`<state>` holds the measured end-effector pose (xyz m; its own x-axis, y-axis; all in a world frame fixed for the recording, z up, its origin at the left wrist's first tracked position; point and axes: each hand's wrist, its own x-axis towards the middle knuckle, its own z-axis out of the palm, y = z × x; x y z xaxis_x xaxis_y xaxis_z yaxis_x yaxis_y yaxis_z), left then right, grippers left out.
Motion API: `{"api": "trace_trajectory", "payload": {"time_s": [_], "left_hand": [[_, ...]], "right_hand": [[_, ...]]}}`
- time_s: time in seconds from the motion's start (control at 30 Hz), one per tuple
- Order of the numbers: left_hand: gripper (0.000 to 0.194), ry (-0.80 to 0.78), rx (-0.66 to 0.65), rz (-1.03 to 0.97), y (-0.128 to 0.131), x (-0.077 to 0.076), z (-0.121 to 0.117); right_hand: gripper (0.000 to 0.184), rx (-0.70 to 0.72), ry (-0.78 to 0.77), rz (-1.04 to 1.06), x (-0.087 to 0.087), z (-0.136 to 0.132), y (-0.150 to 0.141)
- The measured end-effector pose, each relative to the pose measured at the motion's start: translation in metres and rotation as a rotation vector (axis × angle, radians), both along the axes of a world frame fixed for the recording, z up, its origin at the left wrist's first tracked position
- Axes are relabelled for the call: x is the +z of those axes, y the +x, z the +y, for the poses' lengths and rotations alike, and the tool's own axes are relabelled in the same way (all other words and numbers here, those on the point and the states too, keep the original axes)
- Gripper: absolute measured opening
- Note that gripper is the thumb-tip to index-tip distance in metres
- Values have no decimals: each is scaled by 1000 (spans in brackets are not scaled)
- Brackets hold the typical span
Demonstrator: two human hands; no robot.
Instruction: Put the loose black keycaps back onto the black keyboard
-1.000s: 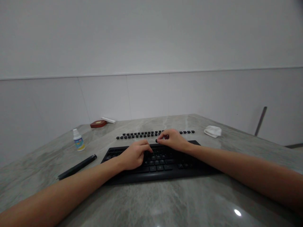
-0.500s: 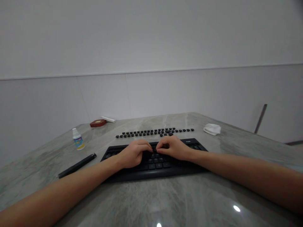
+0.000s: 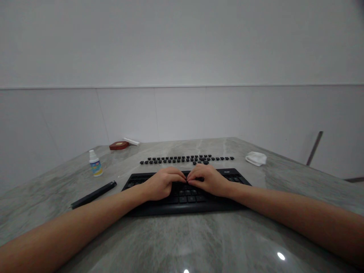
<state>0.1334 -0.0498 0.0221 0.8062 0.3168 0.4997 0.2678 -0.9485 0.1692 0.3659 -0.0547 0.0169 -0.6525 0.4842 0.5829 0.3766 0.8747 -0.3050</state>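
Note:
A black keyboard [image 3: 184, 208] lies in front of me, with some keys in place near its lower middle. Over its centre, my left hand [image 3: 163, 184] has its fingers bent and its fingertips close to those of the other hand. My right hand [image 3: 209, 180] pinches thumb and fingers together at the same spot; anything between them is too small or too hidden to name. Behind the keyboard, several loose black keycaps [image 3: 170, 161] stand in rows on the table.
Left of the keyboard are a black pen-like tool [image 3: 93, 194] and a small white bottle [image 3: 96, 163] with a coloured label. A reddish-brown box [image 3: 118, 145] and a white strip [image 3: 131, 141] lie at the back left. A folded white cloth [image 3: 256, 158] sits right on the marble-patterned table [image 3: 182, 242].
The fingertips of my left hand have moved slightly right, closer to the right hand's pinch. The camera view has tilted a little; the keyboard and keycaps stay put.

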Motion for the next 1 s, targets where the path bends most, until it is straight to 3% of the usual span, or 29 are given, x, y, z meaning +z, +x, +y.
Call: {"api": "trace_trajectory", "payload": {"time_s": [0.4, 0.63, 0.83, 1.0], "left_hand": [[55, 29, -6, 7, 0, -1, 1], [54, 13, 6, 25, -1, -1, 2], [57, 6, 9, 33, 0, 1, -1], [57, 24, -22, 36, 0, 3, -2]], "right_hand": [[39, -71, 110, 90, 0, -7, 4], [43, -75, 242, 181, -1, -10, 6], [39, 9, 68, 24, -2, -9, 3], [40, 0, 46, 22, -2, -8, 3]]}}
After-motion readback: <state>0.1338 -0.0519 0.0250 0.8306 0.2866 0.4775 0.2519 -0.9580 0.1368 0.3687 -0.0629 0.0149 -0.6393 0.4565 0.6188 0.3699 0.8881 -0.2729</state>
